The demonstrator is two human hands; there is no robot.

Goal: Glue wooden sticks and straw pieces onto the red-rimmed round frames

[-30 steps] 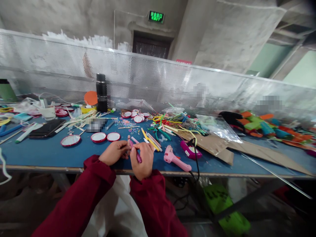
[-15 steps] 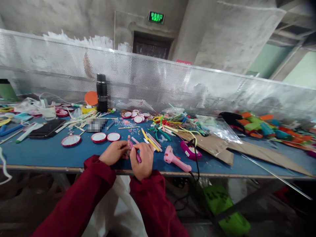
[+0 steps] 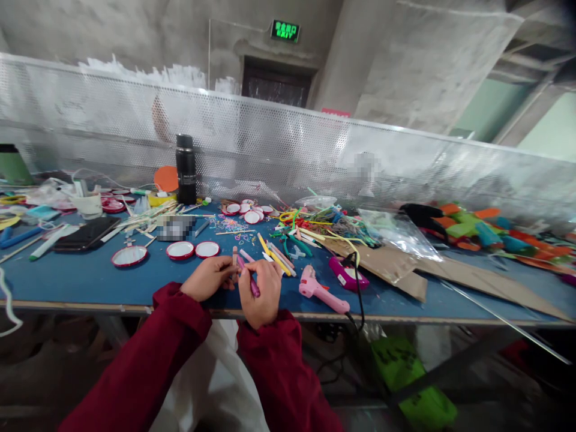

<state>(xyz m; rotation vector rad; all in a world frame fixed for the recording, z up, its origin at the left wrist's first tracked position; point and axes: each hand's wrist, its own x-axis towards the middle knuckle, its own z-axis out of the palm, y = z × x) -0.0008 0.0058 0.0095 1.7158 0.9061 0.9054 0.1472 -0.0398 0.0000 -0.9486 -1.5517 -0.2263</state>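
Note:
My left hand (image 3: 210, 278) is closed in a pinch on a small, flat wooden stick (image 3: 234, 254) that stands upright above its fingertips. My right hand (image 3: 262, 293) is wrapped round a purple marker (image 3: 255, 288), whose upper end meets the stick near the left fingertips. The marker's tip is too small to make out. Just beyond my hands lie several markers (image 3: 279, 258), yellow, white and pink. To the right of my right hand rests a pink glue gun (image 3: 321, 290). Red-rimmed round lids (image 3: 207, 249) lie face up to the left of my hands.
Along the back stand a black bottle (image 3: 185, 171) and a perforated metal screen (image 3: 288, 141). Coloured pipe cleaners (image 3: 330, 225), cardboard (image 3: 382, 261) and a magenta device with a black cord (image 3: 347, 275) lie to the right. A black phone (image 3: 86, 234) is at left.
My right hand and the purple marker have shifted very slightly to the right. The left hand keeps its pinch on the stick; everything else looks unchanged.

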